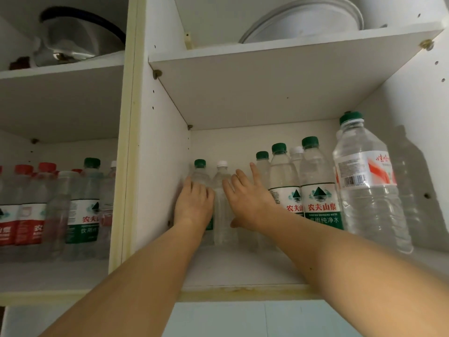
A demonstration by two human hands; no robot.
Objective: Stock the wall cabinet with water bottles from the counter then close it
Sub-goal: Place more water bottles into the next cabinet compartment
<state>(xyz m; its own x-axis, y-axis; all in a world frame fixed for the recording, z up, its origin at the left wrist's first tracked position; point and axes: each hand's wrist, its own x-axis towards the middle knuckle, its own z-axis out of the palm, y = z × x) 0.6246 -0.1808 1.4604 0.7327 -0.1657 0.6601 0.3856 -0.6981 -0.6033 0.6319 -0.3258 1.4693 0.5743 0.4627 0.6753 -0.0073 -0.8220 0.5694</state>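
red-capped and green-capped bottles (pixel 48 205) stood packed in the left compartment. right of the divider, your left hand (pixel 194 205) curled its fingers round the green-capped bottle (pixel 199 175) against the compartment's left wall. your right hand (pixel 247 203) lay beside it with fingers straight and spread, touching the white-capped bottle (pixel 221 181). further right stood three green-labelled bottles (pixel 318 190), then a large red-labelled bottle (pixel 364 181) near the shelf's front edge. white plates (pixel 303 20) sat on the shelf (pixel 279 79) above.
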